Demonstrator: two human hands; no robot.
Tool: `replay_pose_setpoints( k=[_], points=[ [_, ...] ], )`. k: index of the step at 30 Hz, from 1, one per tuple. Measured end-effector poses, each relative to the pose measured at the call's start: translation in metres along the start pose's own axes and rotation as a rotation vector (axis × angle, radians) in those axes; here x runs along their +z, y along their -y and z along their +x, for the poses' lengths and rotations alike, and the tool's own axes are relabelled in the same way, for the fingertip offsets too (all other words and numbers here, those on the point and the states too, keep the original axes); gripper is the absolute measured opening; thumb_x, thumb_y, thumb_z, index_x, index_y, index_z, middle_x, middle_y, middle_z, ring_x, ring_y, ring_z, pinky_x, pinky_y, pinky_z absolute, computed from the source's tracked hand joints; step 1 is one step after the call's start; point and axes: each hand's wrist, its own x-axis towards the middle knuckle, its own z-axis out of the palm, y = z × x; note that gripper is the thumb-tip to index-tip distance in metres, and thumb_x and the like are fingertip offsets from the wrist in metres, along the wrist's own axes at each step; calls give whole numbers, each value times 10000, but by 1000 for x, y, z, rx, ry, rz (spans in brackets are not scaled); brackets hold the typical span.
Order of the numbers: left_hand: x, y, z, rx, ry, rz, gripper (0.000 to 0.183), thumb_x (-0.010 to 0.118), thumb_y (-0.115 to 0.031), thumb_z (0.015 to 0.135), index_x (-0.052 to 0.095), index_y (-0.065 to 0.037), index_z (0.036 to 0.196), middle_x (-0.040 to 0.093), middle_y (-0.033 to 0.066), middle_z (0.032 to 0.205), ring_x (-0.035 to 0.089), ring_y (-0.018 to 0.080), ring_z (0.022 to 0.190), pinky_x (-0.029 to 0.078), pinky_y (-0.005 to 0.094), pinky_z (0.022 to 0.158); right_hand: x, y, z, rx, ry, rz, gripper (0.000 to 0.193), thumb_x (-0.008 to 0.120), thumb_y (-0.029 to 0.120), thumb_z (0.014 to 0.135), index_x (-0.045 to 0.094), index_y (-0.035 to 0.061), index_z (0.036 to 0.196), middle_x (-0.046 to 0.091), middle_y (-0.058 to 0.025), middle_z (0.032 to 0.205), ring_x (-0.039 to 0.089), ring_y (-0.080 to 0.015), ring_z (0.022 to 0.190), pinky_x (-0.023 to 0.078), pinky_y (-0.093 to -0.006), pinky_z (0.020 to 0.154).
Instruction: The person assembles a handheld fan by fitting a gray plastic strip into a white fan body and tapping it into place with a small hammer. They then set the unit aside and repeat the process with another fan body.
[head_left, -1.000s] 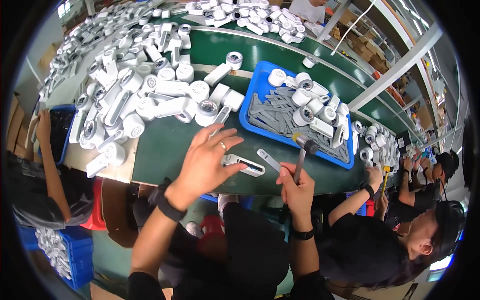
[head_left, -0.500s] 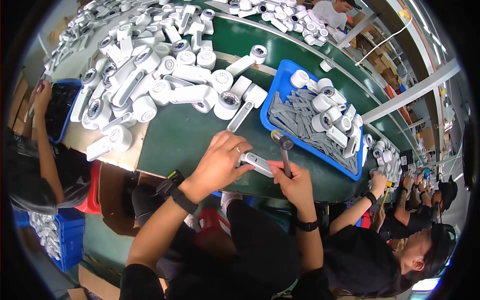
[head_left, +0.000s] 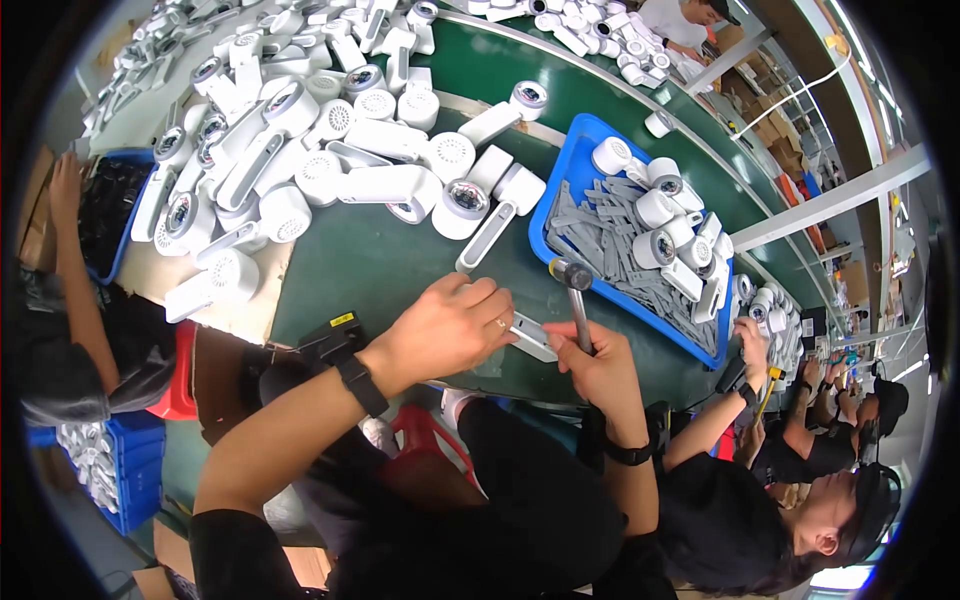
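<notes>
Fingers [head_left: 478,298] of the left hand [head_left: 445,325] were curled down over a flat white handle piece [head_left: 530,337], which was pressed against the green belt [head_left: 380,270]. Only the end of that piece was shown beyond the knuckles. A ring was worn on one finger and a black watch on the wrist.

The right hand [head_left: 600,365] was closed in a fist around the shaft of a small hammer [head_left: 574,290]. The hammer was held upright, with its metal head raised just above the white piece and near the left fingertips.

The work surface was a long green conveyor belt, curved by the lens, in a factory hall with metal racks [head_left: 830,200] at the far side. A pale board [head_left: 230,310] was laid at the belt's near left edge.

A blue tray [head_left: 560,190] was set just beyond the hammer head. Grey flat strips [head_left: 600,225] and white round caps [head_left: 655,210] were held in it. A large heap of white plastic housings [head_left: 300,150] was spread over the left part of the belt, well apart from the hands. One long white housing [head_left: 490,235] was lying between the heap and the tray, near the left hand.

Other workers were seated on both sides: an arm [head_left: 75,250] was extended at the left over a dark bin [head_left: 110,210], and a person's hand [head_left: 752,340] was placed at the belt edge on the right.
</notes>
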Motion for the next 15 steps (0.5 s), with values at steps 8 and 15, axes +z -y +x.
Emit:
replay_pose_setpoints(
  k=[8, 15],
  points=[
    [5, -2, -4, -17, -58, -26, 314, 799, -260, 833, 694, -35, 1026, 684, 55, 1100, 645, 214, 998, 530, 360, 850, -2, -10, -8, 198, -37, 233, 334, 622, 274, 1054, 713, -1, 1221, 655, -45, 657, 393, -50, 360, 267, -237, 356],
    [11, -17, -16, -40, -93, 35, 351, 813, -239, 819, 682, -29, 1069, 671, 73, 1130, 630, 238, 1009, 524, 384, 882, 3, -20, -4, 259, 0, 308, 374, 588, 288, 1071, 695, -32, 1231, 669, -68, 681, 380, -46, 362, 254, -224, 354]
  ],
)
